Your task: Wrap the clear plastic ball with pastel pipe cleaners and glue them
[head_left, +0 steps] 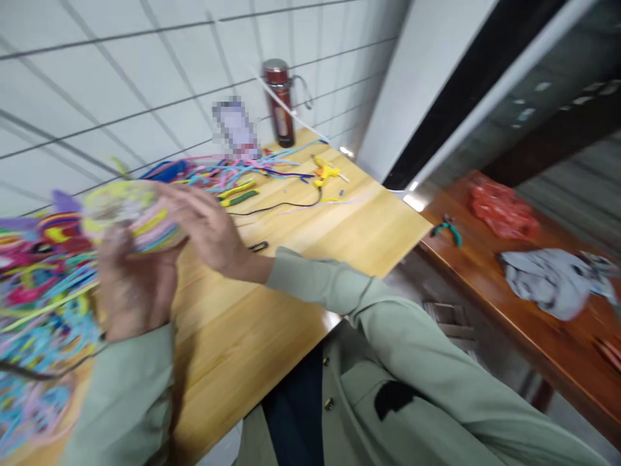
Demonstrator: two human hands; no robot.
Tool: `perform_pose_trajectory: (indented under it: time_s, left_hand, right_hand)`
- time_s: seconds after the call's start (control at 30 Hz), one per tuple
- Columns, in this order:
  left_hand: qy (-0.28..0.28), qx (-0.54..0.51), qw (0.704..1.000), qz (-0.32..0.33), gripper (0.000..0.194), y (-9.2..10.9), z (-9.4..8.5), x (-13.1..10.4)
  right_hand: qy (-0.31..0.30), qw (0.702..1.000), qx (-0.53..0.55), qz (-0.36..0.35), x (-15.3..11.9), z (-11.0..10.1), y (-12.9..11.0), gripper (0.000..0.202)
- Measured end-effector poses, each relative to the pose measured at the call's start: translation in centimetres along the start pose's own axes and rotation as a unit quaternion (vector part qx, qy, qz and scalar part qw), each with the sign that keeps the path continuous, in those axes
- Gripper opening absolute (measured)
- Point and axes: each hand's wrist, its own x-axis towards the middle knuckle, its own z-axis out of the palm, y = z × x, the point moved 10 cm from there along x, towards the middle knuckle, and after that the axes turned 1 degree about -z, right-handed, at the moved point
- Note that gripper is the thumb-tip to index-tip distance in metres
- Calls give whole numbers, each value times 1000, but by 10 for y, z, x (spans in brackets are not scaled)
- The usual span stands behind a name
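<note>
A round, layered piece of fuzzy pipe cleaners [152, 223], yellow, pink and blue, is held above the left part of the table, blurred by motion. My left hand [138, 281] grips it from below, with the thumb up at its front. Against its right side lie the long fingers of my right hand [213, 230], their tips partly hidden behind it. Loose coloured pipe cleaners [48, 330] are heaped beside my left hand. Beyond my right hand are green-and-yellow handled pliers [240, 193] and a yellow glue gun [326, 171] with a dark cord.
A dark red flask [280, 103] and a blurred-out phone [237, 129] stand by the tiled wall. More pipe cleaners [218, 169] lie along it. The wooden table [301, 239] ends at the right; a brown bench [490, 278] beyond holds teal pliers [447, 230], a red bag [502, 206] and grey cloth [548, 281].
</note>
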Motion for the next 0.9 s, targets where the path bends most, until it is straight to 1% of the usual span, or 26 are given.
perform_pose_trajectory:
  time_s: [0.03,0.07,0.1,0.2,0.27,0.37,0.57,0.67,0.77,0.83,0.9]
  left_hand:
    - [6,7,1000,19,46,3,1,0]
    - [11,5,1000,14,44,2,1,2]
    - [16,0,1000,10,44,0,0,3]
    - [45,-22,999,11,47,-1,-13,8]
    - [41,-26,999,8,46,-1,-16,9]
    - [36,-42,998,1,50,-4,-18,8]
    - [21,-47,999,-7,56,-9,-18,9]
    - [34,-41,999,-3,60,-9,-22,10]
    - [50,-25,998,13,63,-8,-26,8]
    - [66,-2,997,36,68,-6,-28,6]
    - [87,25,993,70,77,-3,-30,3]
  right_hand:
    - [-2,1000,8,14,0,-3,2,58]
    - [-14,999,12,29,0,-4,4,59]
    - [-9,999,17,36,1,-7,4,60]
    - [10,999,26,19,2,-18,-4,59]
    - [24,999,27,3,1,-23,-12,57]
    - [27,999,16,-18,-2,-26,-20,52]
    - [25,999,-5,-31,-2,-28,-22,46]
    - [29,999,18,-12,-3,-29,-22,43]
    - [34,997,60,34,-5,-27,-15,47]
    - [38,992,96,67,-7,-25,-8,51]
    - [42,987,131,86,-9,-22,-3,53]
